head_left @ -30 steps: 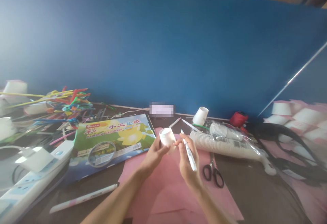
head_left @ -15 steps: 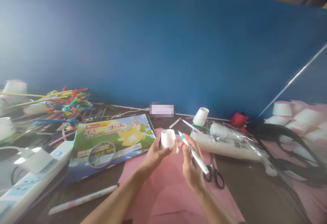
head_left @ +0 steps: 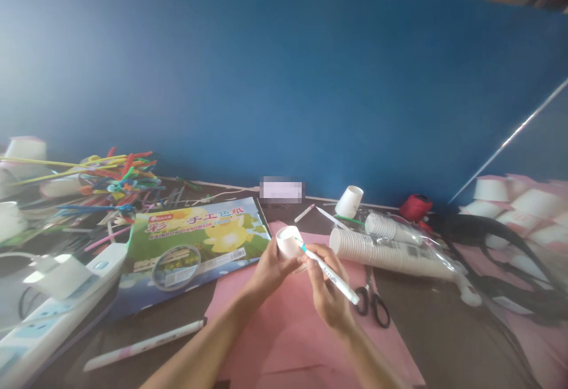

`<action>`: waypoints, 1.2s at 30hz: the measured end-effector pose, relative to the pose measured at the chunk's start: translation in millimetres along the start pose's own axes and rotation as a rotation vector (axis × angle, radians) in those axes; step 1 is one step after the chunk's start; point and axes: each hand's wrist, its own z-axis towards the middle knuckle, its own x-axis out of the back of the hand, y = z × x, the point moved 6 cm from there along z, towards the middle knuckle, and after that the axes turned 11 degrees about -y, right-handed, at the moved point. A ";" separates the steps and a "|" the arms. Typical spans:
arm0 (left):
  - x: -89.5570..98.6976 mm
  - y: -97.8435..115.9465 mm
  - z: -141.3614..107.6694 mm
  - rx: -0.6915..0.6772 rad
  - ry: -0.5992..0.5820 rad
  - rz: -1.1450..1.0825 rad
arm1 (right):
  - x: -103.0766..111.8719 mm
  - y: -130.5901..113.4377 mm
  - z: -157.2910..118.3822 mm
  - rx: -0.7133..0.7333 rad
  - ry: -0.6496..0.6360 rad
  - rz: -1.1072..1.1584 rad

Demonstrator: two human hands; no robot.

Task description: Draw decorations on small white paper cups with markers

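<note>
My left hand (head_left: 269, 272) is wrapped round a small white paper cup (head_left: 286, 242), which is tilted with its base end facing up and toward me. In my right hand (head_left: 331, 288) is a white marker pen (head_left: 332, 276) with a light-blue end, held like a writing pen. Its tip is at the cup's upper edge; whether it touches cannot be told. Both hands are over pink paper (head_left: 284, 336). Black-handled scissors (head_left: 377, 306) lie just right of my right hand.
A colored-paper pack (head_left: 195, 241) lies to the left, near pipe cleaners (head_left: 124, 182) and a power strip (head_left: 57, 318). Another marker (head_left: 146, 346) lies in front. Stacked paper cups (head_left: 390, 253) in plastic, a single cup (head_left: 349, 201) and red string (head_left: 416, 207) are at right.
The cup has tipped so its base end faces me more. My right hand has moved left and slightly down, bringing the marker's tip to the cup.
</note>
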 end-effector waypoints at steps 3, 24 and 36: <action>0.7 0.4 0.0 -0.016 0.011 0.011 | 0.4 0.3 -0.6 0.004 -0.007 -0.007; 1.8 -0.3 -1.0 -0.015 0.067 0.112 | 2.4 -6.8 0.7 0.052 0.010 -0.062; 0.5 8.0 -3.3 0.012 0.092 0.172 | 0.4 -7.3 0.8 0.128 -0.011 -0.089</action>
